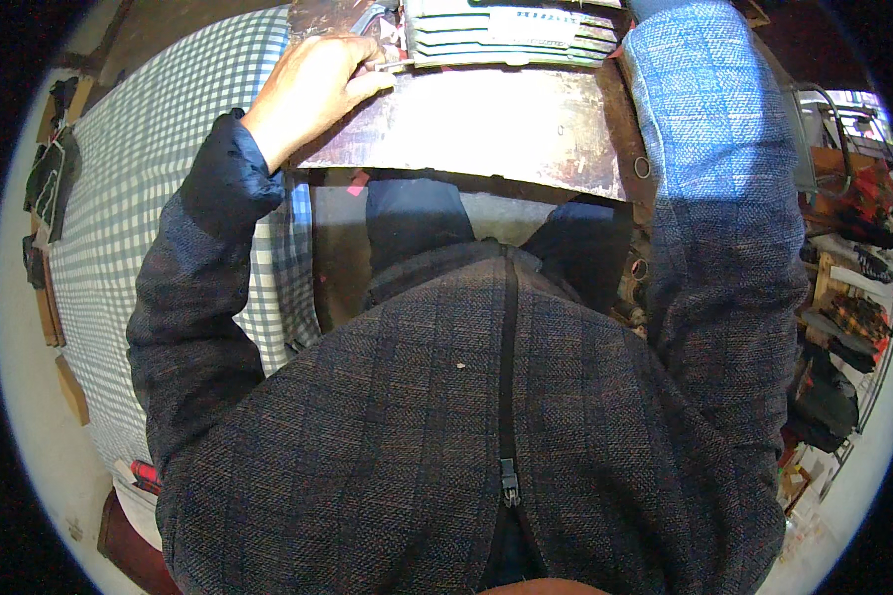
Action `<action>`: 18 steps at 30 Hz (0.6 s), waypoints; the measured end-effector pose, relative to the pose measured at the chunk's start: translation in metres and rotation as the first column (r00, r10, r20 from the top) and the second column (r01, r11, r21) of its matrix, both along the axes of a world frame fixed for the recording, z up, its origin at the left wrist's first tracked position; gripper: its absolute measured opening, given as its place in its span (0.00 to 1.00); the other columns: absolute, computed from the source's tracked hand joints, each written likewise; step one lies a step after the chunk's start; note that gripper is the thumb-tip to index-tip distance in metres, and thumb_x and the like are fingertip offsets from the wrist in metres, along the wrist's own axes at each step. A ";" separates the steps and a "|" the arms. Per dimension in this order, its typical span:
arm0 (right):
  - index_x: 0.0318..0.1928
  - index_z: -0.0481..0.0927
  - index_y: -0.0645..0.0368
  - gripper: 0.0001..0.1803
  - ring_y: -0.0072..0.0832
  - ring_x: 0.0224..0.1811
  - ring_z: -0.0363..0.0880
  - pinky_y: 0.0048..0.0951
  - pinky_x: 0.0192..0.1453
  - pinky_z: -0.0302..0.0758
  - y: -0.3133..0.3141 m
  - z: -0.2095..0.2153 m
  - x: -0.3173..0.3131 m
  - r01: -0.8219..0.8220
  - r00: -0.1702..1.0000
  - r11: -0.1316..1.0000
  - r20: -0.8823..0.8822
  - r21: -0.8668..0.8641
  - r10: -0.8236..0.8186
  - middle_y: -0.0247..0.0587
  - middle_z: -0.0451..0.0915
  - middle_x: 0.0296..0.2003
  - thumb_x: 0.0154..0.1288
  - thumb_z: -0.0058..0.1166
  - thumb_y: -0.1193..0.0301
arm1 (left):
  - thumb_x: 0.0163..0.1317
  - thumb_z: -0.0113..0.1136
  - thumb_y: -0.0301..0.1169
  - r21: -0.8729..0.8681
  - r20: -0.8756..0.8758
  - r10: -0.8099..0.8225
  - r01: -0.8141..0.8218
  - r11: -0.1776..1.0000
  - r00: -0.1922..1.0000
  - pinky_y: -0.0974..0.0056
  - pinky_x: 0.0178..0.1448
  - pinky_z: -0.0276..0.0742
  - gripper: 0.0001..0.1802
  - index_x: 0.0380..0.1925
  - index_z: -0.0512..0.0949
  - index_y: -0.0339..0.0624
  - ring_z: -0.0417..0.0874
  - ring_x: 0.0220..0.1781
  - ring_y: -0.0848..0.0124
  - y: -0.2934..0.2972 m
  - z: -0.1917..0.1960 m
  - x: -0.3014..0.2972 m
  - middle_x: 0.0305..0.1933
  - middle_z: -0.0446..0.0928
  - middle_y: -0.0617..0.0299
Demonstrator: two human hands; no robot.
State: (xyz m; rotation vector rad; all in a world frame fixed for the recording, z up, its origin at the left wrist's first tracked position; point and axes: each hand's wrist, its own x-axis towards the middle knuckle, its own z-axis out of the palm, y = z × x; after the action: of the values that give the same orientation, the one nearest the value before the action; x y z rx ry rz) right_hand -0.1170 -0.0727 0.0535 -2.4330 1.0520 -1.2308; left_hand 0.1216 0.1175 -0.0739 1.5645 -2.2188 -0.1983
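Note:
At the upper left of the head view, my left hand rests over the left part of a worn wooden tabletop. Its fingers curl together beside a thin metal rod, and whatever they grip is hidden by the hand. Just right of the fingertips stands a pale, ridged machine body with a label on its front, cut off by the top edge. My right forearm, in a plaid sleeve, reaches up along the machine's right side. The right hand itself lies outside the picture.
Blue-and-white checked cloth drapes over the surface to my left. My legs are under the tabletop's near edge. To the right, a metal-framed chair stands near a rack of folded dark and coloured cloth. A small red object lies at lower left.

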 end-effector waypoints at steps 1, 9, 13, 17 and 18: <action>0.46 0.86 0.69 0.20 0.42 0.43 0.89 0.38 0.51 0.80 0.001 0.000 0.000 0.000 1.000 1.000 -0.004 -0.015 0.000 0.57 0.88 0.39 0.68 0.60 0.62 | 0.70 0.63 0.37 0.059 -0.054 -0.015 0.018 0.998 0.998 0.52 0.48 0.80 0.14 0.38 0.84 0.34 0.86 0.41 0.49 0.000 0.001 0.001 0.38 0.83 0.45; 0.46 0.86 0.70 0.20 0.42 0.43 0.89 0.38 0.51 0.80 0.009 0.003 -0.002 -0.030 0.999 0.999 -0.021 -0.040 0.029 0.57 0.88 0.38 0.68 0.61 0.62 | 0.69 0.63 0.37 -0.292 0.134 -0.076 0.113 0.950 0.988 0.51 0.46 0.79 0.14 0.39 0.82 0.35 0.85 0.40 0.47 -0.002 0.000 -0.001 0.34 0.81 0.46; 0.48 0.86 0.70 0.21 0.43 0.44 0.89 0.37 0.52 0.81 0.005 0.001 -0.001 0.045 0.999 0.999 -0.007 -0.007 -0.045 0.58 0.88 0.40 0.68 0.60 0.62 | 0.68 0.65 0.36 -0.029 -0.035 -0.016 0.015 0.999 0.999 0.50 0.45 0.78 0.13 0.36 0.80 0.36 0.84 0.38 0.48 -0.001 -0.002 0.000 0.34 0.81 0.47; 0.49 0.86 0.71 0.21 0.42 0.44 0.89 0.36 0.52 0.81 0.002 -0.001 0.001 0.011 1.000 0.999 -0.003 -0.035 -0.012 0.57 0.89 0.40 0.69 0.60 0.62 | 0.68 0.65 0.35 0.034 -0.092 -0.049 0.052 0.998 0.995 0.51 0.46 0.79 0.13 0.34 0.79 0.36 0.85 0.38 0.50 -0.002 -0.001 0.001 0.33 0.81 0.47; 0.49 0.86 0.71 0.21 0.42 0.44 0.89 0.36 0.52 0.81 0.001 -0.001 0.001 -0.006 1.000 0.999 -0.001 -0.043 0.006 0.57 0.89 0.40 0.69 0.60 0.62 | 0.68 0.65 0.36 0.038 -0.046 -0.020 0.021 0.999 0.999 0.52 0.46 0.79 0.13 0.35 0.79 0.36 0.85 0.38 0.50 -0.002 0.000 0.000 0.33 0.81 0.47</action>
State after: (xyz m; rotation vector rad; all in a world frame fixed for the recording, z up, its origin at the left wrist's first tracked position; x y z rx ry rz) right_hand -0.1160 -0.0712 0.0528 -2.4670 1.0284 -1.2628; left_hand 0.1220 0.1159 -0.0744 1.5420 -2.2085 -0.2816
